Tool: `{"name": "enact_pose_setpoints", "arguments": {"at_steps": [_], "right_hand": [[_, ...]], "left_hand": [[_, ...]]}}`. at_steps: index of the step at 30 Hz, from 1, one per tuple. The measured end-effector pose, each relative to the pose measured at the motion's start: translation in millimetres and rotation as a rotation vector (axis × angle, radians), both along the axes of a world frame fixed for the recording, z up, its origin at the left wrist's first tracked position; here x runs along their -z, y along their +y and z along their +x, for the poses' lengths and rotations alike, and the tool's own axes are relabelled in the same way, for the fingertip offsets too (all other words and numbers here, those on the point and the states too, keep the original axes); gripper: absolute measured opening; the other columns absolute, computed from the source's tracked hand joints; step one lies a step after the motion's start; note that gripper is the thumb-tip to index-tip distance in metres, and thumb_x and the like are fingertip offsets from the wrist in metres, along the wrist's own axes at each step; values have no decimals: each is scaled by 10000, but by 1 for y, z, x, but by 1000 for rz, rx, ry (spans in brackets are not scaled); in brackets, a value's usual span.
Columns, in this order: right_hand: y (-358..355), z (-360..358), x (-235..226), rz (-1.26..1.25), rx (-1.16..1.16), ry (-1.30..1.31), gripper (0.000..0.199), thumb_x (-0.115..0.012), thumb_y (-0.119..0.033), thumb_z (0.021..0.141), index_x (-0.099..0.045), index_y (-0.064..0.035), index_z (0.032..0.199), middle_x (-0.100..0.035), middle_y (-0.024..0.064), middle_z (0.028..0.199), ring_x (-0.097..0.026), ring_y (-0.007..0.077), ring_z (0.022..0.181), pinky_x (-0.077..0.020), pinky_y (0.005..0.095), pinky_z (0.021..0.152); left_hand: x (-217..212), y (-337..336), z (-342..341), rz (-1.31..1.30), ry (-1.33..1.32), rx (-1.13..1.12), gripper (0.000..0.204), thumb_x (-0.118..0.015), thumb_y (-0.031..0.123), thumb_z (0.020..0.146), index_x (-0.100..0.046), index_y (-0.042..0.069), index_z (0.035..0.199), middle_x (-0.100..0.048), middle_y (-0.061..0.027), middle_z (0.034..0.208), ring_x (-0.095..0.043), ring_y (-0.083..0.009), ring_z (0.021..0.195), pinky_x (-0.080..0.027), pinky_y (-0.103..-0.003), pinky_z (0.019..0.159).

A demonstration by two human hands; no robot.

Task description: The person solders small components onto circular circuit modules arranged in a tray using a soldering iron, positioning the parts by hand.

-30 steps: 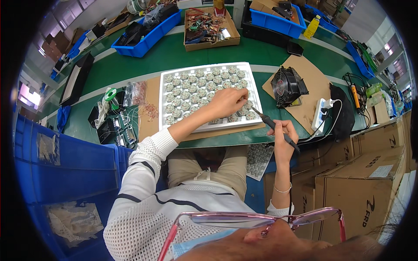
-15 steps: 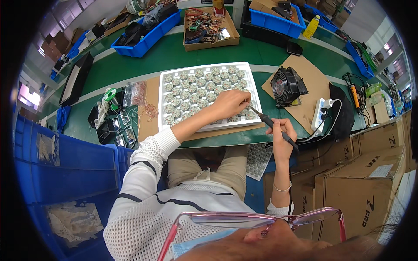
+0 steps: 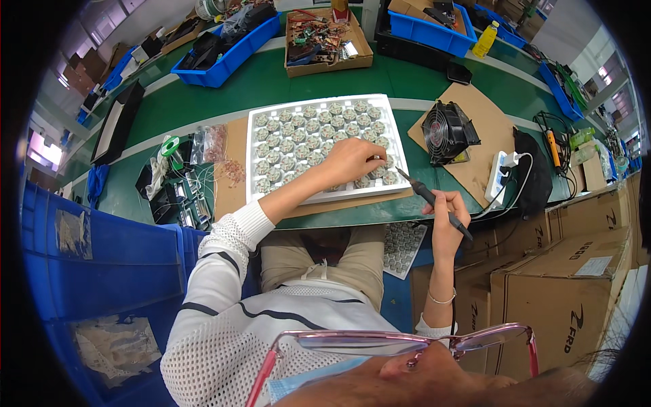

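A white foam tray (image 3: 252, 197) on the bench holds rows of small round parts (image 3: 287, 146) with metallic tops. Over the right part of this tray is my left hand (image 3: 354, 161), its fingers bent and drawn together; anything between the fingertips is too small to make out. My right hand (image 3: 446, 203) grips a dark soldering iron (image 3: 425, 192) like a pen, just off the tray's right edge. The iron's tip points up and left toward the tray, apart from the parts.
A black fan (image 3: 444, 133) stands on cardboard at the right, near a white power strip (image 3: 498, 180). To the left lie a green solder spool (image 3: 172, 154) and a bag of small reddish parts (image 3: 211, 144). Blue bins (image 3: 227, 57) and a carton of components (image 3: 330, 68) line the back.
My right hand has drawn the soldering iron back to the right and slightly down, away from the parts. My left hand has shifted slightly left over the tray.
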State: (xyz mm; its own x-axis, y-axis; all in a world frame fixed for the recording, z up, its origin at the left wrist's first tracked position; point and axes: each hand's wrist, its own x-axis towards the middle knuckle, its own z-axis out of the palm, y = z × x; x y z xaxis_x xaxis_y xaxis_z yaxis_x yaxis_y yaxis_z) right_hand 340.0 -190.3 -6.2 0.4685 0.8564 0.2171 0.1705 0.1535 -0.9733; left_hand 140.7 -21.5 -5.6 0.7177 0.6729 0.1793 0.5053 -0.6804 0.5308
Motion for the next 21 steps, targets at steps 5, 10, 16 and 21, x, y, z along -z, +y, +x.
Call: {"name": "enact_pose_setpoints", "arguments": {"at_steps": [5,10,16,21], "right_hand": [[0,-2,-5,-25,-4,-13,155,-569,-110,997,-641,23,961,-687,76,706,-609,73,630,-421,219,596],[2,-1,-5,-64,-6,-24,161,-573,-117,994,-650,18,952,-684,71,691,-593,63,617,-407,217,578],[2,-4,-4,-46,-10,-13,166,-576,-119,991,-654,18,941,-678,66,674,-587,60,604,-406,218,568],[3,-3,-1,-50,-23,-24,161,-576,-120,992,-651,13,941,-674,59,672,-582,58,597,-397,217,550]], "left_hand": [[2,-6,3,-17,-155,-10,123,-610,205,919,-642,90,948,-696,-139,827,-670,-366,814,-507,-479,688],[5,-4,5,30,-112,76,121,-610,193,910,-609,74,931,-687,-124,867,-662,-358,838,-503,-480,695],[8,-4,5,32,-96,92,109,-613,182,909,-619,78,941,-675,-102,909,-657,-334,870,-510,-462,713],[9,-3,6,30,-87,87,110,-617,183,906,-623,80,943,-673,-97,916,-658,-331,874,-514,-459,716]]}}
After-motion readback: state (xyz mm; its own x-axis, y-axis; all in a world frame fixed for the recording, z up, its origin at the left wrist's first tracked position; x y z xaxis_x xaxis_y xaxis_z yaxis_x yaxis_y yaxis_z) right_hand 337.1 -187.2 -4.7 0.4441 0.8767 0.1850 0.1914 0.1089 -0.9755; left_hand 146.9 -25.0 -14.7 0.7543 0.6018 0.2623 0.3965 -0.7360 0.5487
